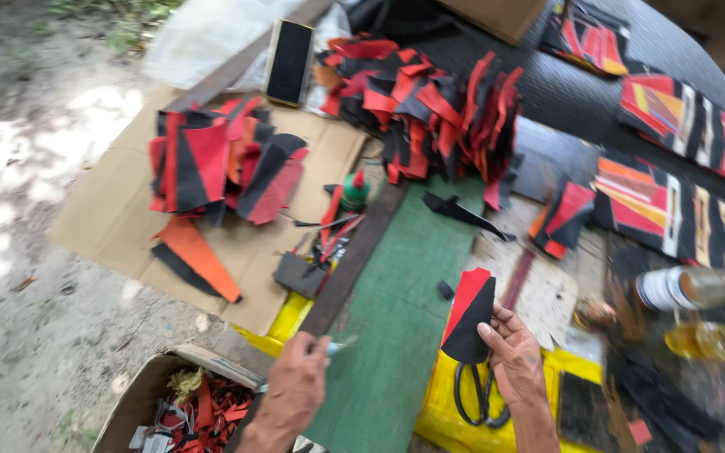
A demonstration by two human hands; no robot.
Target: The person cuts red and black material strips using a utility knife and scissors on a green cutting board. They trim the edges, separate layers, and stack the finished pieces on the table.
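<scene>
The work is laid out low on bare, sun-dappled ground, over a flattened sheet of cardboard [119, 210] and a green mat [404, 294] with a yellow plastic sheet [434, 403] showing under its near edge.

The right hand [513, 356] is raised over the yellow sheet, palm turned toward the camera, fingers curled. Its thumb and fingertips pinch the lower right edge of a red-and-black cut piece [469, 315], a curved, pointed shape that stands upright above the hand, red on the left and black on the right. The left hand [295, 386] hovers at the near left edge of the mat, knuckles up, closed around a small pale tool [337, 345] whose tip points right toward the piece; what sort of tool it is cannot be told through the blur. The two hands are apart, the piece lying between them and nearer the right.

Black-handled scissors [473, 394] lie on the yellow sheet just below the piece. A dark strip [354, 260] runs diagonally along the mat's left edge. Beyond, heaps of red, orange and black cut pieces [430, 113] sit at the mat's far end and another pile [220, 164] on the cardboard, with a small green bottle [354, 191] between them. A cardboard box of scraps [186, 407] stands at the lower left.
</scene>
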